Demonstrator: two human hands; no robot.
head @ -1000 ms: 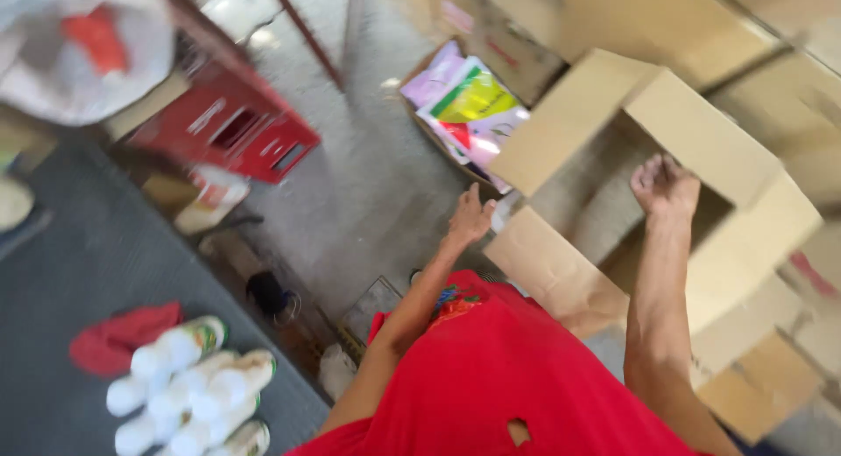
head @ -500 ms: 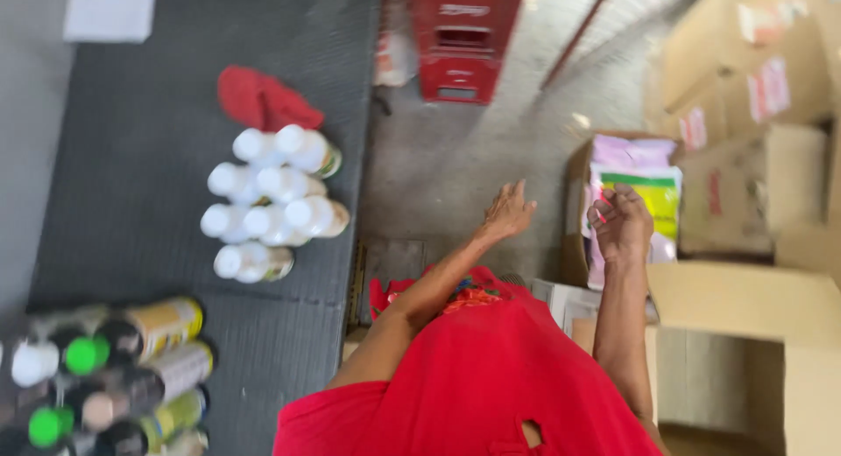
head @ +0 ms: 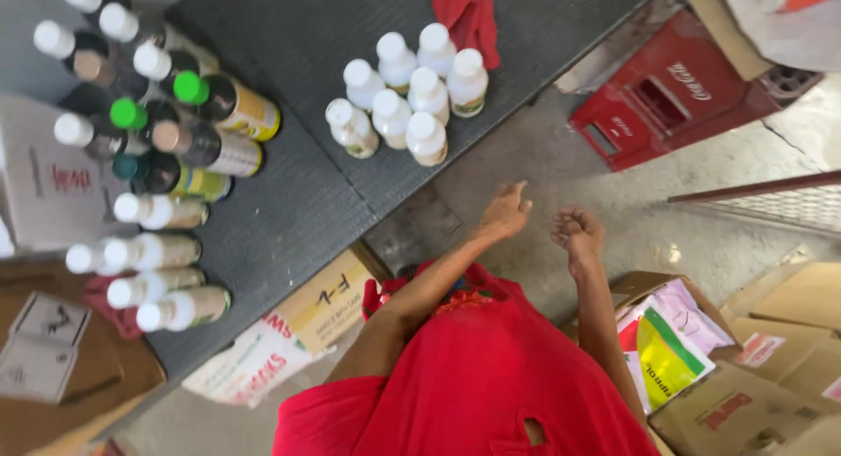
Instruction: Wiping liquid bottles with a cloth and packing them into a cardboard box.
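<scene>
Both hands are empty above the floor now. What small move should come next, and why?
Probably reach the left hand up to the white bottles. It is open, holds nothing, and is the nearer hand to that cluster at the table edge; the right hand is loosely curled and farther off.

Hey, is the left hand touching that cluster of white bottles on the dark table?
Apart. The head view shows the left hand open over bare concrete floor, with the table edge between it and the white bottles.
</scene>
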